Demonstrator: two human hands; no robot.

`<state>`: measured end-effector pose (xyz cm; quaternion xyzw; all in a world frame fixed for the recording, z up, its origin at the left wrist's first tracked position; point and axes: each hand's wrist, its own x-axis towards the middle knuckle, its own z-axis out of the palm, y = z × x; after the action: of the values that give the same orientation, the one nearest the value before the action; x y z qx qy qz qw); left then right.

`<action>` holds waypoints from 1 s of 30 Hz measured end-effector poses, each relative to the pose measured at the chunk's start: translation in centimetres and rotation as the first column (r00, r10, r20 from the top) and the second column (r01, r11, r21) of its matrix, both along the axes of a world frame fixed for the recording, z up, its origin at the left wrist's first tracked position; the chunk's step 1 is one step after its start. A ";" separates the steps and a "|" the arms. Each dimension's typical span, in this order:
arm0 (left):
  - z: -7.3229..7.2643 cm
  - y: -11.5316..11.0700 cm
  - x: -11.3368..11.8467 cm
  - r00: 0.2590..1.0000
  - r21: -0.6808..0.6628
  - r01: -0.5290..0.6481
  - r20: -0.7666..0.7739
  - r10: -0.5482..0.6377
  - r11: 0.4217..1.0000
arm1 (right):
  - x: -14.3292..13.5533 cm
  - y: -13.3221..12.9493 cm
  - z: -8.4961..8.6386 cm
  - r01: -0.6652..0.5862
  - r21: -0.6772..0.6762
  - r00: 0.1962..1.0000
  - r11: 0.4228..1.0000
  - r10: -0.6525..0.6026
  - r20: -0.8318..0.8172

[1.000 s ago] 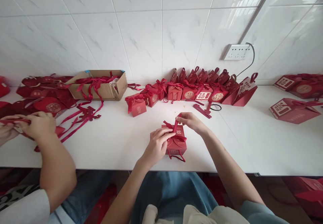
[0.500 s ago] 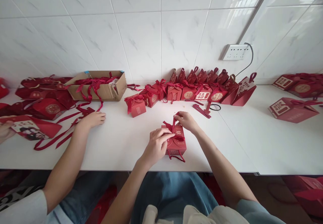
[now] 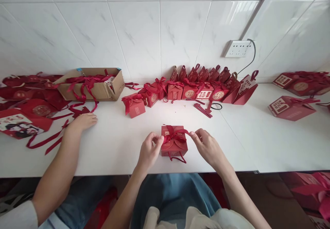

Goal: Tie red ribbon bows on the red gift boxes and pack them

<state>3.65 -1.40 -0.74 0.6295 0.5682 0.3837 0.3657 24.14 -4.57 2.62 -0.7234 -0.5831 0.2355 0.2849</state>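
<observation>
A small red gift box (image 3: 174,149) stands on the white table in front of me, with a red ribbon (image 3: 175,131) tied in a bow across its top. A twisted cord handle hangs down its near side. My left hand (image 3: 150,150) is at the box's left edge, thumb and forefinger pinched on the left part of the bow. On the other side my right hand (image 3: 207,145) pinches the ribbon's right end, held out past the box's corner.
Finished red boxes (image 3: 175,91) line the wall, with more boxes (image 3: 291,108) at right. A cardboard carton (image 3: 103,89) of ribbons stands at left. A co-worker's hand (image 3: 84,120) rests beside loose ribbons. A power socket (image 3: 237,48) is on the wall.
My hands have moved apart to either side of the box, and the ribbon on top now forms a bow stretched sideways. The co-worker's other hand has left the view at far left.
</observation>
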 end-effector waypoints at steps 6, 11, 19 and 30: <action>0.8 -0.1 -0.1 0.993 -0.090 0.104 0.058 -0.099 0.990 | -0.7 -0.9 0.1 -0.069 -0.070 0.997 0.995 0.067 -0.036; 0.9 0.2 -0.2 0.972 -0.114 0.197 0.152 -0.179 0.974 | -1.3 0.0 -0.6 -0.115 -0.085 0.989 0.990 0.106 -0.102; 0.4 1.0 -0.5 0.939 -0.144 0.270 0.256 -0.228 0.952 | -1.0 1.4 -1.5 -0.195 -0.049 0.928 0.980 0.168 -0.334; -0.1 1.3 -0.7 0.930 -0.142 0.308 0.255 -0.266 0.941 | -1.1 1.6 -2.0 -0.172 -0.008 0.886 0.985 0.151 -0.439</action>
<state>2.98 -0.13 -0.86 0.6213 0.4555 0.3439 0.5369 23.03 -2.94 0.66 -0.6076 -0.5570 0.4278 0.3709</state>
